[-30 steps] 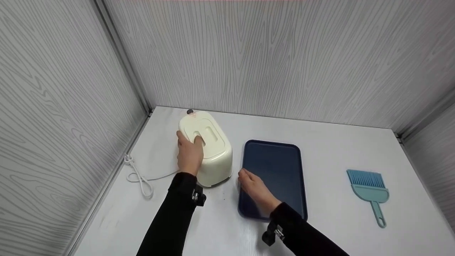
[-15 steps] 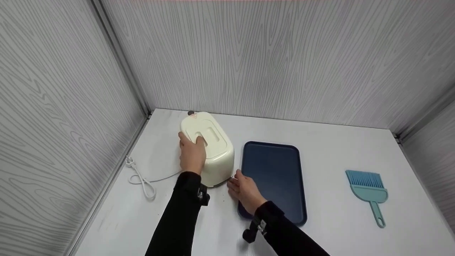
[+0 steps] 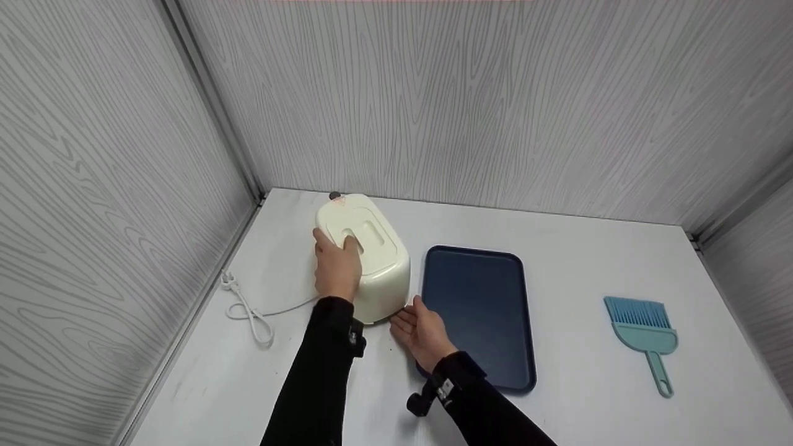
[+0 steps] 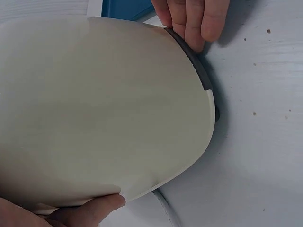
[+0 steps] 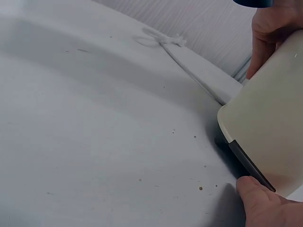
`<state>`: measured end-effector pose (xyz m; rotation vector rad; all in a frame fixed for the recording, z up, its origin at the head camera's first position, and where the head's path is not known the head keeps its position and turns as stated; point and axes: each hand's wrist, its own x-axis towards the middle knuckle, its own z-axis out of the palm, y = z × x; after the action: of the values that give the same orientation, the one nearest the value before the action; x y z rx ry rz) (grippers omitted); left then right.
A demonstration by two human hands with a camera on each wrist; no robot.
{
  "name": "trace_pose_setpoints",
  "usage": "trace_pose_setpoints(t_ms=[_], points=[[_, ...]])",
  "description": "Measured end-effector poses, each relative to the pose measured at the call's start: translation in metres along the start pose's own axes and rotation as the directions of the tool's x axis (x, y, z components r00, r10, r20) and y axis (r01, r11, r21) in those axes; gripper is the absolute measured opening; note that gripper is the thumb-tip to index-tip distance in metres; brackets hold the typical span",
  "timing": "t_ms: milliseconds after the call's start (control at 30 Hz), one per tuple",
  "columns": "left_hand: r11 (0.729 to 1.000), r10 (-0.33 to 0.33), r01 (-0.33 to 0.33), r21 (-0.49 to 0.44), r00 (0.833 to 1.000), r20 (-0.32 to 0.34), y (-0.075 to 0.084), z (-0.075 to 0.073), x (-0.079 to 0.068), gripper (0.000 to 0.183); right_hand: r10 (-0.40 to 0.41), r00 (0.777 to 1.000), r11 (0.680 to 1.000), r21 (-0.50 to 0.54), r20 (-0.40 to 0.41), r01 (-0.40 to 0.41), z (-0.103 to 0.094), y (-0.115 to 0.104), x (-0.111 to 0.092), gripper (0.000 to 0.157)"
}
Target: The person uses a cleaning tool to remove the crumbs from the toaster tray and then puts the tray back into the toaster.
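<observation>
Cream appliance point(image 3: 376, 263), left hand point(image 3: 339, 267) gripping it, right hand point(image 3: 423, 333) straight-fingered at base point(image 4: 194, 57), sits beside navy tray point(image 3: 483, 310).

Narrow tabletop gap point(image 3: 416, 249), appliance point(image 3: 381, 269) left, tray point(image 3: 480, 306) right

From my remote post I view a three-sided enclosure. Back wall point(image 3: 433, 105): pale grey, with darker wood-grain lines running mostly upright. Left wall point(image 3: 93, 186) and right wall point(image 3: 759, 229): panels of similar grain. A grey corner strip point(image 3: 212, 93) joins left and back. White tabletop point(image 3: 582, 266): spans the space between; up close I make out scattered brown specks point(image 4: 254, 113). Light: cool, diffuse, casting soft-edged shadows.
</observation>
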<state>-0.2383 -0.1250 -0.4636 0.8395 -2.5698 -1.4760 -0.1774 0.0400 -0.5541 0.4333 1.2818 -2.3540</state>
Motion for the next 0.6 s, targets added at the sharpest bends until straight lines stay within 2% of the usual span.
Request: trace_pose_setpoints(t_ms=[600], points=[[1.000,0.000,0.000,0.029,1.000,0.013,-0.0005,-0.0001,0.0010,0.079,0.023,1.000,0.998,0.062,0.011,-0.024,0.0041,0.0052,0.0024,0.066]])
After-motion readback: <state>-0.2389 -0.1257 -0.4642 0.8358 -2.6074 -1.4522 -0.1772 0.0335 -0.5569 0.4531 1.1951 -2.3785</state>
